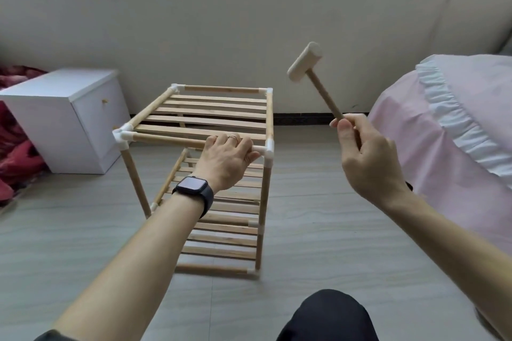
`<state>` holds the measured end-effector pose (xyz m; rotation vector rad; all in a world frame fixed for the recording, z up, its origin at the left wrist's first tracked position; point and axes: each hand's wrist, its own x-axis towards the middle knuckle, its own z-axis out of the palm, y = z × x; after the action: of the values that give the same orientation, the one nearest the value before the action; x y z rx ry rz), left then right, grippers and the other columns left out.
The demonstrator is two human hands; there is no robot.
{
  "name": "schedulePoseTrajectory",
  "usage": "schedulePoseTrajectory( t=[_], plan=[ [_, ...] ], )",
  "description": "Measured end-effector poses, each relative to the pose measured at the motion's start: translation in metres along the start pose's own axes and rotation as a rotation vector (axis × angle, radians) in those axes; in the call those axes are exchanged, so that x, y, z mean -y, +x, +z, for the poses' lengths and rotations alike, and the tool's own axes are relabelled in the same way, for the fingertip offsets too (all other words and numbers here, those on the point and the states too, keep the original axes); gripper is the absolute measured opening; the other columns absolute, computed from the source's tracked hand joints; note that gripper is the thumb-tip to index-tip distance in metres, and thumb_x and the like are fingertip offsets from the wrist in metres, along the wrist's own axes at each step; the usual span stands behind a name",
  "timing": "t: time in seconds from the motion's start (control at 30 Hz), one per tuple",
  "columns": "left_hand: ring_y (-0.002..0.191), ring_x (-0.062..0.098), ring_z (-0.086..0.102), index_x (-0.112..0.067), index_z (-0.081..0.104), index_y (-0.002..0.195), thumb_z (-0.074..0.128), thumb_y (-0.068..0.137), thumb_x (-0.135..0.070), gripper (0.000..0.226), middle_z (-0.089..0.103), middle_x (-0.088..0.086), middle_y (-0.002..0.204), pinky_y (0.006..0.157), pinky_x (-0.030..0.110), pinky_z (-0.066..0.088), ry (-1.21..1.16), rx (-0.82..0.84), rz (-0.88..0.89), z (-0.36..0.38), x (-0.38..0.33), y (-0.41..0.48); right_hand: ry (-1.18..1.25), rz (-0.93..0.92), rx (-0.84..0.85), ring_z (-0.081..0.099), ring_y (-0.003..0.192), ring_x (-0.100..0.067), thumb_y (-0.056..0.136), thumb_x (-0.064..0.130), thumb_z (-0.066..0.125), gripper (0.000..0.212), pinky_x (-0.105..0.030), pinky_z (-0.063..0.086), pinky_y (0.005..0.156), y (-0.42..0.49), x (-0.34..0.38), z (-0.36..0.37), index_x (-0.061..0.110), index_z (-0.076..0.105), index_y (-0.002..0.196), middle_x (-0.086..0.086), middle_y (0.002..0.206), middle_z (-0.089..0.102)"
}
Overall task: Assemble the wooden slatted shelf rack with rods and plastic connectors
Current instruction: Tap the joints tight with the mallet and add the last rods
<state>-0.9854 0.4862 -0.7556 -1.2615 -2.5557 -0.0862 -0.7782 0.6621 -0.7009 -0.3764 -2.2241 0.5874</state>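
A wooden slatted shelf rack [205,116] stands upright on the floor, with rods joined by white plastic connectors at the corners. My left hand [225,160] grips the near top rod, close to the near right connector [269,148]. My right hand [365,158] holds a small wooden mallet [306,62] by the lower end of its handle. The mallet's head is raised in the air, above and to the right of that connector. Lower slatted tiers show beneath my left forearm.
A white cabinet [69,119] stands left of the rack, with red bedding [16,152] beyond it. A bed with a pink cover and white frill [443,130] fills the right side. My dark-clothed knee [329,315] is at the bottom. Grey plank floor surrounds the rack.
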Motion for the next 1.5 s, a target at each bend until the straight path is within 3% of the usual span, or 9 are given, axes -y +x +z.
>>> schedulePoseTrajectory(
  t=[0.1, 0.27, 0.4, 0.53, 0.67, 0.83, 1.23, 1.37, 1.5],
  plan=[
    [0.110, 0.025, 0.047, -0.027, 0.043, 0.117, 0.011, 0.101, -0.058, 0.047, 0.053, 0.001, 0.121, 0.099, 0.043, 0.031, 0.006, 0.001, -0.005, 0.003, 0.001, 0.001, -0.287, -0.003, 0.411, 0.054, 0.057, -0.009, 0.105, 0.037, 0.047, 0.025, -0.027, 0.042, 0.056, -0.003, -0.007, 0.005, 0.024, 0.068, 0.099, 0.008, 0.059, 0.058],
    [0.109, 0.024, 0.048, -0.028, 0.043, 0.118, 0.011, 0.100, -0.058, 0.048, 0.054, 0.001, 0.119, 0.099, 0.043, 0.032, 0.004, -0.023, 0.001, 0.007, 0.002, 0.001, 0.003, -0.034, 0.072, 0.054, 0.051, -0.009, 0.106, 0.032, 0.048, 0.017, -0.018, 0.036, 0.046, -0.002, -0.009, 0.005, 0.031, 0.061, 0.097, 0.014, 0.056, 0.057],
    [0.109, 0.024, 0.048, -0.027, 0.042, 0.119, 0.014, 0.103, -0.056, 0.044, 0.053, 0.001, 0.119, 0.099, 0.043, 0.032, 0.016, -0.020, 0.004, 0.007, 0.002, 0.001, -0.256, 0.013, 0.403, 0.056, 0.058, -0.010, 0.105, 0.036, 0.047, 0.023, -0.037, 0.047, 0.058, -0.006, -0.011, 0.012, 0.025, 0.067, 0.103, 0.008, 0.060, 0.059],
    [0.108, 0.024, 0.047, -0.027, 0.043, 0.119, 0.012, 0.101, -0.058, 0.047, 0.053, 0.000, 0.117, 0.099, 0.042, 0.032, 0.014, -0.019, 0.003, 0.008, 0.003, 0.002, 0.018, -0.006, 0.128, 0.052, 0.047, -0.010, 0.106, 0.035, 0.045, 0.018, -0.022, 0.034, 0.042, -0.005, -0.007, 0.012, 0.030, 0.061, 0.099, 0.014, 0.056, 0.058],
    [0.109, 0.023, 0.047, -0.028, 0.042, 0.119, 0.011, 0.101, -0.058, 0.046, 0.053, -0.001, 0.118, 0.099, 0.042, 0.032, 0.024, -0.019, 0.000, 0.010, 0.003, 0.002, -0.249, 0.013, 0.393, 0.053, 0.054, -0.009, 0.105, 0.035, 0.046, 0.024, -0.026, 0.033, 0.046, -0.013, -0.007, 0.021, 0.022, 0.065, 0.098, 0.008, 0.061, 0.058],
    [0.106, 0.022, 0.046, -0.029, 0.041, 0.116, 0.015, 0.103, -0.057, 0.040, 0.051, -0.001, 0.115, 0.098, 0.041, 0.032, 0.010, -0.019, -0.004, 0.008, 0.001, 0.002, -0.022, 0.036, 0.157, 0.057, 0.056, -0.009, 0.105, 0.035, 0.046, 0.016, -0.026, 0.041, 0.050, -0.005, -0.005, 0.016, 0.033, 0.059, 0.095, 0.014, 0.059, 0.060],
    [0.108, 0.023, 0.046, -0.028, 0.041, 0.118, 0.016, 0.104, -0.056, 0.041, 0.051, 0.000, 0.117, 0.099, 0.042, 0.033, 0.024, -0.016, -0.003, 0.008, 0.001, 0.003, -0.230, 0.048, 0.412, 0.056, 0.054, -0.011, 0.105, 0.036, 0.046, 0.026, -0.023, 0.034, 0.046, -0.010, 0.000, 0.018, 0.023, 0.066, 0.097, 0.009, 0.061, 0.061],
    [0.109, 0.023, 0.046, -0.028, 0.041, 0.118, 0.017, 0.104, -0.057, 0.041, 0.051, -0.001, 0.117, 0.099, 0.042, 0.032, 0.027, -0.024, -0.002, 0.010, 0.002, 0.003, 0.016, 0.010, 0.148, 0.054, 0.049, -0.008, 0.106, 0.031, 0.049, 0.016, -0.019, 0.036, 0.042, -0.008, 0.005, 0.014, 0.030, 0.061, 0.095, 0.009, 0.054, 0.057],
    [0.111, 0.023, 0.045, -0.028, 0.042, 0.118, 0.017, 0.103, -0.057, 0.041, 0.051, -0.001, 0.117, 0.099, 0.041, 0.031, 0.021, -0.028, -0.006, 0.012, 0.003, 0.005, -0.268, 0.066, 0.405, 0.057, 0.059, -0.012, 0.106, 0.037, 0.044, 0.025, -0.032, 0.040, 0.051, -0.013, 0.006, 0.017, 0.024, 0.063, 0.097, 0.005, 0.068, 0.064]
  ],
)
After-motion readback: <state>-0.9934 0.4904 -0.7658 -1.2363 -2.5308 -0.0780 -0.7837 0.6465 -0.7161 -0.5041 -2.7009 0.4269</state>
